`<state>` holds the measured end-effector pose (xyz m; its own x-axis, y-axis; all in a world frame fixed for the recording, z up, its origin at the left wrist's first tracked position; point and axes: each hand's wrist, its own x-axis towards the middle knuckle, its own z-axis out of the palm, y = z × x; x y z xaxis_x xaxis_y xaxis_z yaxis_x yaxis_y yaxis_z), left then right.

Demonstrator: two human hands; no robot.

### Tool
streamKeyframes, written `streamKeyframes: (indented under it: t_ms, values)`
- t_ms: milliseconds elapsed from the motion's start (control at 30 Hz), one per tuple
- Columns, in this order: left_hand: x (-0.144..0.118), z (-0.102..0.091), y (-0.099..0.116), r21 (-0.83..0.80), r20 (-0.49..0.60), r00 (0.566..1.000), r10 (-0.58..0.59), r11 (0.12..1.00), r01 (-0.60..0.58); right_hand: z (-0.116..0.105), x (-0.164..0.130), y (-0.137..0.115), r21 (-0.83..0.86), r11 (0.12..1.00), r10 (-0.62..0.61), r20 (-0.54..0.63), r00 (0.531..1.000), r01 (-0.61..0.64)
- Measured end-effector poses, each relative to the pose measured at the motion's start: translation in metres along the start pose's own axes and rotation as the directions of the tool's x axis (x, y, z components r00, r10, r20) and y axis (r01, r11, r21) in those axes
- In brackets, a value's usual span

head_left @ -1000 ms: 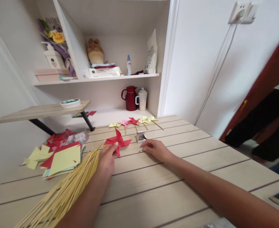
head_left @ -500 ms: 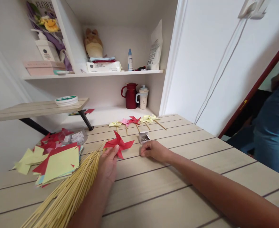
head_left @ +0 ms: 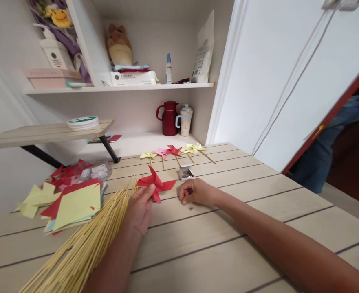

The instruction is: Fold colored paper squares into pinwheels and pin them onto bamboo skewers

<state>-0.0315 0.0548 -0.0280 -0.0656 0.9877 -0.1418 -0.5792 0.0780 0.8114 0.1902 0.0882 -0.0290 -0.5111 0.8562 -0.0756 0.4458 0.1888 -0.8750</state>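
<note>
Head view. The left hand [head_left: 141, 207] is lying on the wooden table [head_left: 216, 244], its thumb and fingertips pinching one blade of a single red paper pinwheel [head_left: 156, 185], which is resting flat on the table just in front of the hand. The right hand [head_left: 196, 192] is resting just to the right of the pinwheel, its fingers curled loosely inward with the thumb meeting the forefinger; whether anything is being held between them cannot be told. One small dark speck [head_left: 191, 208] is lying on the table just below this hand. One small open box [head_left: 186, 173] is standing just beyond the right hand. Farther back, five small pinwheels on sticks [head_left: 173, 151] are lying in a row: one yellow, one pink, one red, two yellow. A bundle of thin bamboo sticks [head_left: 87, 240], too many to count, is fanning out beside the left forearm. A pile of red and yellow paper squares [head_left: 72, 201] is lying at the table's left. On the lower shelf, one red jug [head_left: 168, 118] and one white mug [head_left: 185, 121] are standing side by side.
</note>
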Motion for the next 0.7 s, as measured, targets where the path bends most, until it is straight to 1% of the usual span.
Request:
streamKeyframes:
  t_ms: [167, 233, 333, 433, 500, 600, 700]
  values:
    - [-0.001, 0.001, 0.002, -0.007, -0.011, 1.0, -0.009, 1.0, 0.008, -0.004, -0.011, -0.005, 0.011, 1.0, 0.02, -0.095, 0.995, -0.02]
    - [-0.001, 0.002, 0.002, -0.014, -0.023, 1.0, -0.013, 1.0, 0.013, -0.009, -0.018, -0.006, 0.043, 0.998, 0.042, -0.097, 0.994, -0.038]
    - [-0.002, 0.001, 0.001, -0.02, -0.04, 0.999, -0.022, 1.0, 0.021, -0.014, -0.029, -0.002, 0.097, 0.995, 0.03, -0.069, 0.997, -0.023]
    - [-0.002, 0.001, 0.001, -0.017, -0.029, 0.999, -0.023, 1.0, 0.022, -0.014, -0.038, 0.003, 0.127, 0.992, 0.02, -0.051, 0.999, -0.013]
    - [-0.002, 0.002, 0.001, -0.021, -0.024, 1.0, -0.019, 1.0, 0.018, -0.01, -0.044, 0.004, 0.089, 0.996, 0.014, -0.082, 0.997, -0.007]
    - [-0.003, 0.003, 0.001, -0.027, -0.032, 0.999, -0.017, 1.0, 0.016, -0.004, -0.048, 0.002, -0.05, 0.999, -0.019, -0.147, 0.989, 0.012]
    - [-0.005, 0.005, 0.002, -0.03, -0.033, 0.999, -0.022, 0.999, 0.021, -0.003, -0.049, -0.002, -0.129, 0.991, -0.049, -0.136, 0.989, 0.032]
